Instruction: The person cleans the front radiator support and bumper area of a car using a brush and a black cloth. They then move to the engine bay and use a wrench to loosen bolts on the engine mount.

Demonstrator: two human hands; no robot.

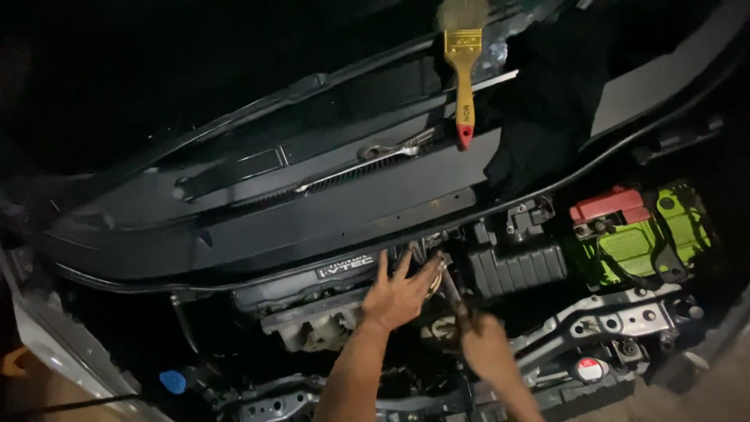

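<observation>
Metal tool [451, 287] clenched in right hand [486, 346]; left hand [398, 295] spread open beside it

An open engine bay lit from above against surrounding darkness. A black cowl panel [312, 211] spans the far side; a paintbrush [464, 70] rests beyond it. At right, a green battery [648, 238] with a red terminal cover [609, 205].

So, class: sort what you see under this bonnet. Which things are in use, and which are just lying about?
In use:
left hand, spread on the engine
right hand, gripping a dark tool

Lying about:
paintbrush
spanner
green battery
blue cap
</observation>
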